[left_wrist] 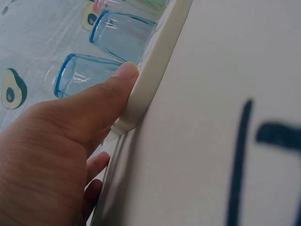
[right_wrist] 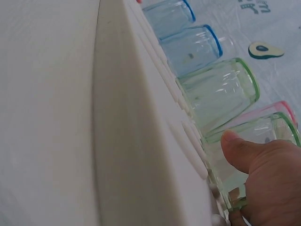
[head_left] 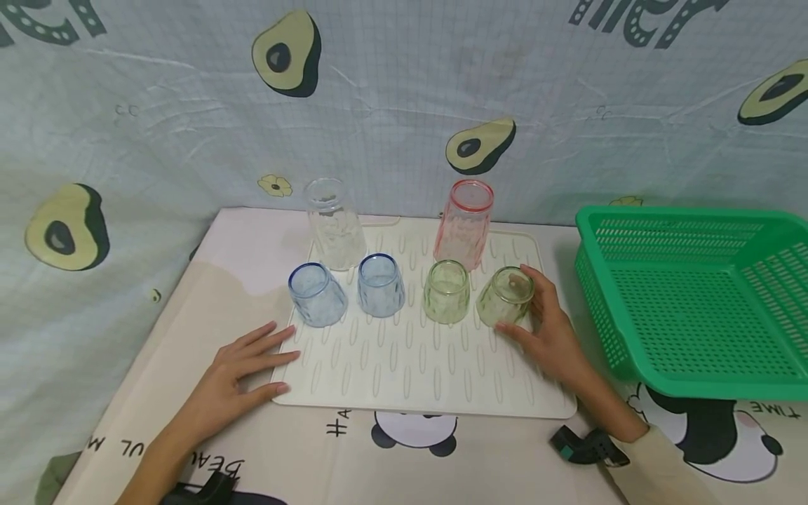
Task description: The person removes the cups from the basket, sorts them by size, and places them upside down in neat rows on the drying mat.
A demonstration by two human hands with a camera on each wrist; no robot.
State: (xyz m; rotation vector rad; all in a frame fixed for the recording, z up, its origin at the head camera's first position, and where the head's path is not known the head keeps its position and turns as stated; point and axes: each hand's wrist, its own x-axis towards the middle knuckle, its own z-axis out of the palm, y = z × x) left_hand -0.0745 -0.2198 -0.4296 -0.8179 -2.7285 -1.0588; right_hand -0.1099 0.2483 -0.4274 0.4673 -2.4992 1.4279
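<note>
My right hand (head_left: 554,340) holds a green glass (head_left: 505,298) at the right of a white ridged mat (head_left: 404,379), thumb on the near side and fingers on the far side. Left of it stands another green glass (head_left: 447,293). In the head view my left hand (head_left: 240,372) lies spread at the mat's left edge; the left wrist view shows its thumb (left_wrist: 124,73) on that edge. Two blue glasses (head_left: 318,294) stand just beyond its fingertips. Behind them are a tall clear glass (head_left: 337,231) and a tall pink glass (head_left: 463,228).
A green plastic basket (head_left: 606,308) stands right of the mat, close to my right forearm. Behind the table hangs a pale sheet (head_left: 391,84) printed with avocados. Black wrist devices (head_left: 587,447) sit near both forearms.
</note>
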